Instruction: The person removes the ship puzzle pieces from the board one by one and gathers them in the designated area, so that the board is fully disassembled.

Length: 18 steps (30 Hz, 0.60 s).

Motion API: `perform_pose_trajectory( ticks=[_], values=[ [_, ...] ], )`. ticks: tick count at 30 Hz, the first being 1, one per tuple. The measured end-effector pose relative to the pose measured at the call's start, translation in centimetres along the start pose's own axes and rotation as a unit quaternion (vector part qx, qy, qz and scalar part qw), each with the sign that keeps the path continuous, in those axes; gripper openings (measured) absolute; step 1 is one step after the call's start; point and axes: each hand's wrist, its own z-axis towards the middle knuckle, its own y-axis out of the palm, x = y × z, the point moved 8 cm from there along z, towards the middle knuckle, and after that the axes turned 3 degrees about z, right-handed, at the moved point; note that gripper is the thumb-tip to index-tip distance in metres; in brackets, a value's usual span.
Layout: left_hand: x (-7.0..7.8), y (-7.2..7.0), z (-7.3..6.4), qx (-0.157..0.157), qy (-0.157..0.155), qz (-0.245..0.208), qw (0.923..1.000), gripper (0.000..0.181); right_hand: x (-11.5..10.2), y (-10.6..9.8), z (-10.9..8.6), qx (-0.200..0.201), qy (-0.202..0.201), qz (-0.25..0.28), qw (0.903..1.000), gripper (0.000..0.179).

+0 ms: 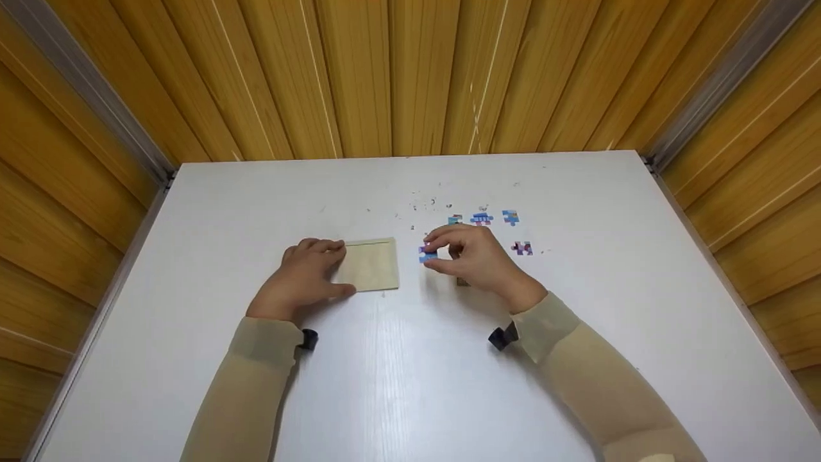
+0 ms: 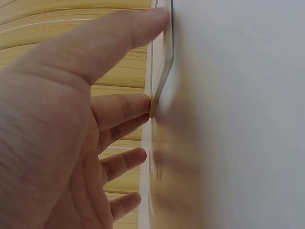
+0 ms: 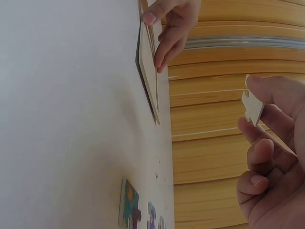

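Note:
My left hand (image 1: pixel 306 273) lies at the left side of a flat, square wooden puzzle tray (image 1: pixel 373 267). Its thumb touches the near left corner and its index finger the far left corner, while the other fingers (image 2: pixel 125 163) extend past the tray in the left wrist view. To the right of the tray, my right hand (image 1: pixel 480 258) pinches a purple and blue jigsaw piece (image 1: pixel 424 255) between thumb and fingertips. Raised over the table, that piece shows its bare wooden side (image 3: pixel 253 107) in the right wrist view.
Several loose jigsaw pieces lie about the right hand, among them a blue one (image 1: pixel 510 217), a purple one (image 1: pixel 523 248) and a brown one (image 1: pixel 462 282) partly under it. Small dark crumbs (image 1: pixel 432 201) dot the white table (image 1: pixel 385 385). A wood-panelled wall (image 1: pixel 410 77) stands behind.

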Motion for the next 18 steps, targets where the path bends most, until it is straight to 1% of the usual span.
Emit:
perform_pose_trajectory(
  ticks=[4,8,18],
  values=[
    [0.2,0.0,0.1,0.000,-0.005,-0.006,1.0000,0.091,0.7,-2.0,-1.4,0.008,0.015,-0.011,0.9998,0.018],
    [0.5,0.2,0.3,-0.002,-0.002,-0.010,0.9999,0.091,1.5,-4.4,-3.0,0.028,0.022,-0.031,0.9989,0.018],
    [0.4,0.3,0.6,0.004,-0.005,-0.005,1.0000,0.092,3.9,-9.5,-6.4,0.071,0.045,-0.056,0.9948,0.022]
  ],
)
